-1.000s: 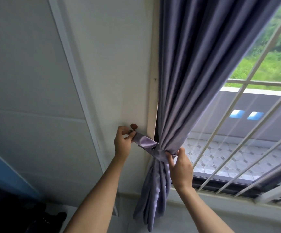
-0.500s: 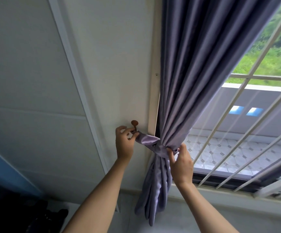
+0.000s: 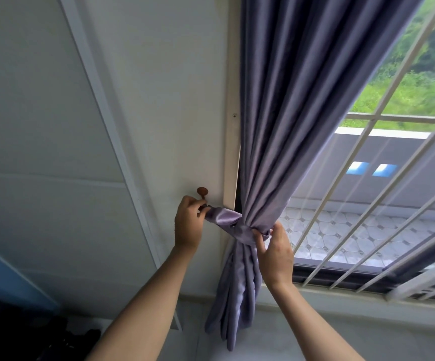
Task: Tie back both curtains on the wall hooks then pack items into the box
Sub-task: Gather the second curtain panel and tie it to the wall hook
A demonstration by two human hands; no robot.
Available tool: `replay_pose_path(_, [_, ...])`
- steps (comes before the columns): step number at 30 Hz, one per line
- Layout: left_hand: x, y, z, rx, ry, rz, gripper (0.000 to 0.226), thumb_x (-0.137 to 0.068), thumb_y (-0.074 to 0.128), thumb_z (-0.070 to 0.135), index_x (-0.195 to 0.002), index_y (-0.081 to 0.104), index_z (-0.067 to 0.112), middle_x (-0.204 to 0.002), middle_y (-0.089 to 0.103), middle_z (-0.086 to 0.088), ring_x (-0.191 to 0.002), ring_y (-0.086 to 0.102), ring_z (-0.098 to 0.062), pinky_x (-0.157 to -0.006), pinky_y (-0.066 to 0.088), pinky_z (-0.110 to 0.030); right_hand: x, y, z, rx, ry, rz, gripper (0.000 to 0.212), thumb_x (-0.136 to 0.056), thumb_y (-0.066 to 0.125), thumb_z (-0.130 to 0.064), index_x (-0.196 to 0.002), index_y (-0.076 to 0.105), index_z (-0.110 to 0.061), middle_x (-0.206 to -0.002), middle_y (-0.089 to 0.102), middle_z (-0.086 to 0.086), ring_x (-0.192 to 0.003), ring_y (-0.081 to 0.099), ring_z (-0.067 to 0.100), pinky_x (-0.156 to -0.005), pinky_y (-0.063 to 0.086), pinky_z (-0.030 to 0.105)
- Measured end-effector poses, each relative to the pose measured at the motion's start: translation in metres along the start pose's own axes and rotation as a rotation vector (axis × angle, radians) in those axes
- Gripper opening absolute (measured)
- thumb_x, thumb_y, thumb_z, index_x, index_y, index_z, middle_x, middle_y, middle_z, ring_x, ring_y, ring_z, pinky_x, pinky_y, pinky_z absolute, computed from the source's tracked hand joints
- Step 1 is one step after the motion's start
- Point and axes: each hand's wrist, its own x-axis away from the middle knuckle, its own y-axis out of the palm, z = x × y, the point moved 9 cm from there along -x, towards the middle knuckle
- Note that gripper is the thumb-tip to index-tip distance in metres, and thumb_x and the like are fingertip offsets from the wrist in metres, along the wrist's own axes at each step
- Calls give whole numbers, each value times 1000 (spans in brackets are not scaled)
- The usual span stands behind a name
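Purple curtain (image 3: 297, 121) bunched at window's left edge, cinched by satin tieback (image 3: 230, 224). Left hand (image 3: 188, 222) pinching tieback's end just below brown wall hook (image 3: 202, 192). Right hand (image 3: 273, 252) gripping tieback at the gathered folds, fingers curled. Curtain tail hanging between both forearms.

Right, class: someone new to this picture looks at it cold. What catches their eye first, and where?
The long purple pleated curtain hangs down the middle, cinched by a shiny purple fabric tieback. The left hand pinches the tieback's end at the small brown wall hook, while the right hand grips the gathered band. White window bars cross the right.
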Motion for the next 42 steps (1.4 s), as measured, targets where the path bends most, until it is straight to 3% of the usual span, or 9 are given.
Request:
replay_pose_path(5, [-3,10,-6,-41,-25,-60,11,-86,65,18,-91,68,8,-93,55,-7,-73,59,-22,-62,38,-23,-2,2,-3,-27,6,-14,16,-92,59,-28,-96,46,-20,-84,47,-10,-72,44,12,-61,29,25])
replay_pose_path(11, [12,14,-10,-41,-75,-48,24,-87,65,24,-110,65,16,-95,56,-5,-81,59,-23,-60,43,-27,-6,2,-2,-58,36,-46,19,-92,60,-28,-104,48,-19,-88,50,-9,-75,47,13,-57,30,14])
replay_pose_path(16, [20,3,19,-63,-7,33,40,-81,67,12,-120,59,17,-110,54,-6,-100,53,-24,-85,47,-37,-10,3,0,-111,72,-88,33,-87,67,-29,-112,48,-23,-98,54,-9,-90,52,12,-69,37,24])
replay_pose_path(18, [28,7,50,43,156,-41,33,-79,64,10,-111,61,18,-108,55,-1,-100,52,-16,-88,45,-28,-8,-4,3,-106,111,-42,40,-82,72,-34,-110,46,-23,-96,51,-8,-87,50,13,-68,38,25])
replay_pose_path(22, [47,30,81,288,157,-301,28,-83,58,15,-111,57,20,-103,61,4,-93,57,-6,-75,43,-7,-6,-17,0,-136,152,-15,30,-83,69,-37,-91,45,-21,-80,49,-8,-74,49,12,-60,35,18])
replay_pose_path(26, [60,32,83,334,35,-250,16,-87,61,20,-100,53,19,-85,60,6,-73,58,-7,-58,38,-5,-7,-21,-7,-229,108,-70,19,-87,66,-27,-96,50,-23,-84,56,-12,-76,56,4,-61,43,13])
replay_pose_path(31, [80,28,80,286,-26,-218,22,-87,66,31,-94,48,21,-68,55,11,-61,55,3,-54,38,-6,0,-22,-6,-235,63,-174,13,-91,61,-24,-90,48,-24,-81,59,-7,-71,59,9,-59,49,28])
replay_pose_path(38, [84,32,88,145,-133,-269,32,-92,55,38,-111,50,13,-94,67,-7,-85,64,-23,-65,44,-28,0,-32,-18,-142,70,-262,11,-96,50,-24,-87,44,-23,-75,53,-13,-68,53,14,-50,31,16])
replay_pose_path(42, [87,15,98,93,-119,-232,18,-94,49,29,-107,49,16,-97,64,-5,-89,64,-23,-66,43,-26,-8,-55,-27,-186,45,-251,15,-89,62,-26,-96,49,-26,-79,60,-15,-70,61,7,-56,46,20])
